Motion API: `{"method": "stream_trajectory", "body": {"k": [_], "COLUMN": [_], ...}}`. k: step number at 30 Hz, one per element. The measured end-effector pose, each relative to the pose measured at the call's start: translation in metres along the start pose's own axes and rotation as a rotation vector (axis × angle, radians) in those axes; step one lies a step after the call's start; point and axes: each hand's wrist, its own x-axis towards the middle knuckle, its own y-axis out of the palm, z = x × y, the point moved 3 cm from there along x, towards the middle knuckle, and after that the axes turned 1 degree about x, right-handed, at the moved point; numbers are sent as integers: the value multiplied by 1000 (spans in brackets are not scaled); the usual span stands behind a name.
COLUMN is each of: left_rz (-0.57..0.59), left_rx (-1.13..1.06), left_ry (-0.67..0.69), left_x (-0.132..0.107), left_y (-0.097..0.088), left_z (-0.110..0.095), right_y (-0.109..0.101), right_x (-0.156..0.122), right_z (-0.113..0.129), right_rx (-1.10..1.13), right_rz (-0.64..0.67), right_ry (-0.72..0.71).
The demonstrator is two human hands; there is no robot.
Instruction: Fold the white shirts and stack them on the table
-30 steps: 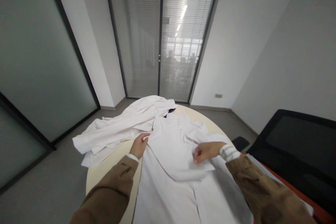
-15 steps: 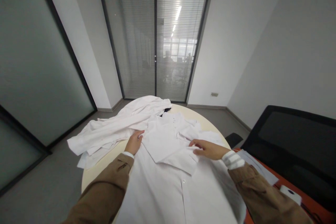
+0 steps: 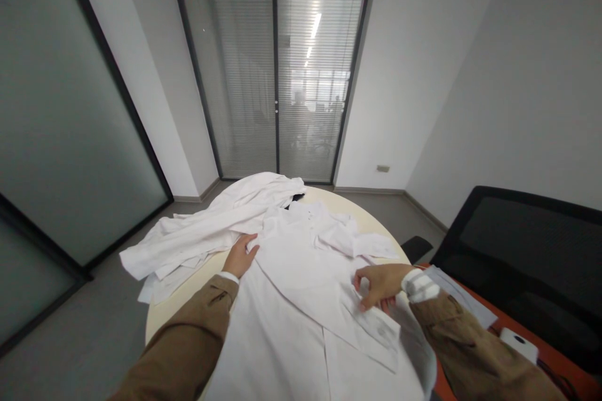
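A white button-up shirt [image 3: 301, 276] lies spread on a round cream table [image 3: 188, 301], collar toward the far side. My left hand [image 3: 241, 255] rests flat on the shirt's left shoulder edge, fingers stretched out. My right hand [image 3: 379, 285] has its fingers curled, pinching the folded sleeve [image 3: 376, 326], which lies diagonally across the shirt's front. Both my arms wear brown sleeves.
A heap of other white garments [image 3: 207, 232] covers the table's far left and hangs over its edge. A black mesh chair [image 3: 527, 244] stands at right. A small white box [image 3: 517, 343] and papers [image 3: 454, 291] lie on an orange surface there. Glass doors with blinds are beyond.
My right hand has drawn the sleeve down and toward me across the shirt's front, so the fold now reaches lower right. My left hand has stayed on the shoulder.
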Motion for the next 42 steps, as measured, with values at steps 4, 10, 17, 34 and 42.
{"method": "stream_trajectory", "body": {"k": [4,10,17,34,42], "left_rz": [4,-4,-4,23,16], "left_rx": [2,4,57,127,133], "left_ry": [14,55,124,134,136], "left_x": [0,0,-3,-4,-4], "left_y": [2,5,7,11,12], "left_z": [2,7,5,13,16], "right_y": [-6,-2,-38,15,21], "right_x": [16,31,24,18,20], "right_z": [4,-9,0,12,9], "right_rx": [-6,-17,-152,31,146], "right_rz": [-208,-13,-542,145,207], "right_ry": [-129,-18,-152,-53,-196]}}
